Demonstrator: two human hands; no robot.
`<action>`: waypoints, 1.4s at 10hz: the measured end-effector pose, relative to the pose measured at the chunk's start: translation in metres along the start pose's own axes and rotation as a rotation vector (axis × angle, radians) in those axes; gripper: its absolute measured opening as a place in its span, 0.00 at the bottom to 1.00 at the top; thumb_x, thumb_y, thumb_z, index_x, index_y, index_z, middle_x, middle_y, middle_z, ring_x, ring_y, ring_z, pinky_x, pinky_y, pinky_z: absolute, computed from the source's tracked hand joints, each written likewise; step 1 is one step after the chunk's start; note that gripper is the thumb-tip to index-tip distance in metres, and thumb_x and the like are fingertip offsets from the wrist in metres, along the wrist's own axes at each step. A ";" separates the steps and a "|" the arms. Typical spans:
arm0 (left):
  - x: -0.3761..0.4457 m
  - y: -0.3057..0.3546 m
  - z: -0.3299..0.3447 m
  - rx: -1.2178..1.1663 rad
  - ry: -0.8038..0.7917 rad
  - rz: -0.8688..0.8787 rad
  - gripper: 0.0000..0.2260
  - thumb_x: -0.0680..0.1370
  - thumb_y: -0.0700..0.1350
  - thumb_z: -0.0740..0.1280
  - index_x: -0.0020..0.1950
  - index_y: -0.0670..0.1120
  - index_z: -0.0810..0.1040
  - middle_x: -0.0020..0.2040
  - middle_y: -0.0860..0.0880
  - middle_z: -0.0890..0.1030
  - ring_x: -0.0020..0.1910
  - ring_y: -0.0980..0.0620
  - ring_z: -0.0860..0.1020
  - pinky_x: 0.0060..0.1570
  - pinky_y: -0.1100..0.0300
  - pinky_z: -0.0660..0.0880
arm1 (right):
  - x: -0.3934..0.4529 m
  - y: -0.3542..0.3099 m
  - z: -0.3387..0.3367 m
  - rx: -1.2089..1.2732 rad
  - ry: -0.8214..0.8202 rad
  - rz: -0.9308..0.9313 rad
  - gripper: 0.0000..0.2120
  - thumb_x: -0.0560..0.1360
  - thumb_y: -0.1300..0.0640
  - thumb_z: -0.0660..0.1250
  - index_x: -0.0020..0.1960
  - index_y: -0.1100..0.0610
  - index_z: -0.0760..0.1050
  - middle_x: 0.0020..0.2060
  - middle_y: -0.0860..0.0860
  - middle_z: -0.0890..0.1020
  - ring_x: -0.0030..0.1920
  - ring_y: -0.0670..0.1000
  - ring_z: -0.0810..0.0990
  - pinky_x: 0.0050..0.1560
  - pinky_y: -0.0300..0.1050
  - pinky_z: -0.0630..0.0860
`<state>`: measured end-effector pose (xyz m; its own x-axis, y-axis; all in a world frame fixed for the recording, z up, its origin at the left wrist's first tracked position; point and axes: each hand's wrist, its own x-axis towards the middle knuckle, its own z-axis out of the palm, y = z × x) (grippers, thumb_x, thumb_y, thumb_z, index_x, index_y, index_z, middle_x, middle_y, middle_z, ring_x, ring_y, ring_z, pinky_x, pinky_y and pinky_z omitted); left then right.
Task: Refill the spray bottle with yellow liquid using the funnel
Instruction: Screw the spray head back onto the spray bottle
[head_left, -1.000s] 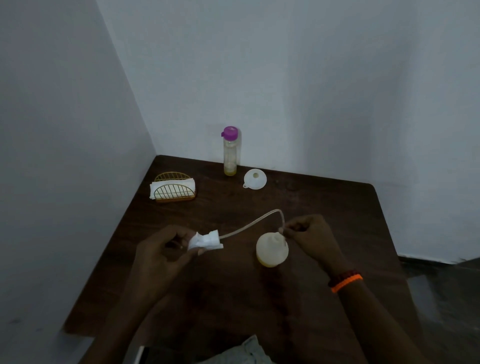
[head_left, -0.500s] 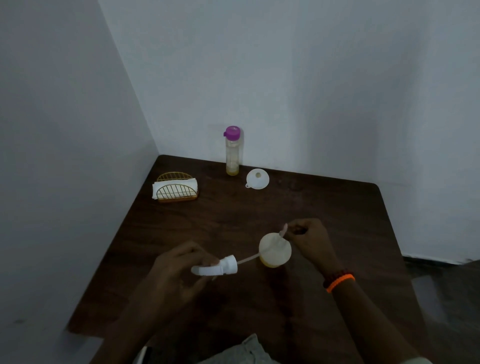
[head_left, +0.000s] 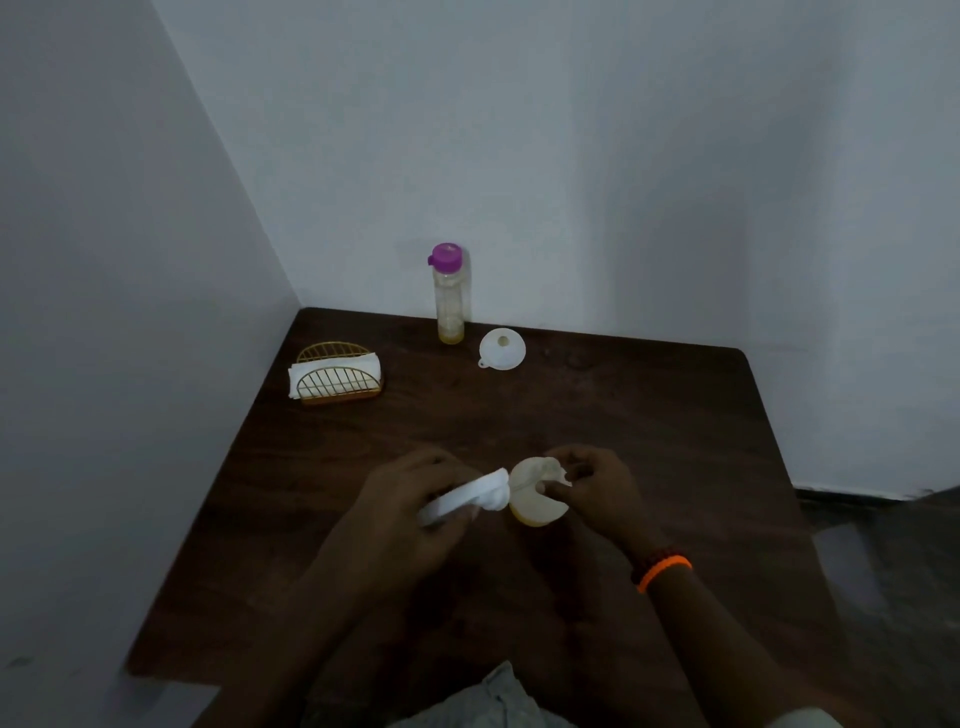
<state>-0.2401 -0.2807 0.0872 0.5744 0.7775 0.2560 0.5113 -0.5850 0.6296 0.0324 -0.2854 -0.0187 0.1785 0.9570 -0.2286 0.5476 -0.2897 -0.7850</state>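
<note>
Near the front of a dark wooden bench (head_left: 649, 415), the left hand (head_left: 410, 499) curls around a white plastic trigger spray head (head_left: 467, 499) held right beside the neck of a small round translucent spray bottle (head_left: 535, 499) with a little yellow liquid at its base, while the right hand (head_left: 597, 488) pinches the bottle's top edge. The step appears to be parting or joining head and bottle, so the right hand should keep the bottle upright and the head should travel straight along the neck so its tube does not snag or flick drops. A white plastic funnel (head_left: 502, 349) and a tall clear bottle with a purple cap (head_left: 450, 296) wait well apart at the back, near a gold wire napkin holder (head_left: 337, 376).
</note>
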 end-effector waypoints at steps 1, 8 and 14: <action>0.022 0.007 0.008 -0.024 -0.009 0.016 0.09 0.75 0.47 0.74 0.55 0.50 0.83 0.49 0.60 0.81 0.47 0.69 0.76 0.50 0.77 0.69 | -0.002 0.002 0.006 0.048 0.037 0.002 0.17 0.64 0.50 0.81 0.51 0.47 0.84 0.48 0.41 0.85 0.49 0.42 0.82 0.47 0.40 0.78; 0.093 -0.007 0.085 0.128 -0.188 -0.084 0.15 0.78 0.46 0.70 0.64 0.45 0.79 0.62 0.47 0.80 0.62 0.51 0.76 0.62 0.58 0.70 | -0.008 -0.002 0.015 0.054 0.123 0.069 0.15 0.65 0.50 0.80 0.48 0.54 0.83 0.41 0.41 0.79 0.42 0.42 0.76 0.41 0.35 0.70; 0.098 -0.023 0.099 -0.020 -0.299 -0.001 0.12 0.72 0.49 0.72 0.53 0.48 0.84 0.49 0.53 0.84 0.48 0.56 0.81 0.53 0.56 0.77 | -0.008 -0.003 0.015 0.104 0.095 0.176 0.12 0.66 0.55 0.80 0.46 0.59 0.84 0.35 0.49 0.82 0.32 0.38 0.77 0.27 0.28 0.71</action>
<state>-0.1323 -0.2135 0.0248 0.7382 0.6739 0.0295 0.5012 -0.5773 0.6447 0.0171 -0.2915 -0.0232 0.3432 0.8846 -0.3157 0.4150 -0.4443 -0.7940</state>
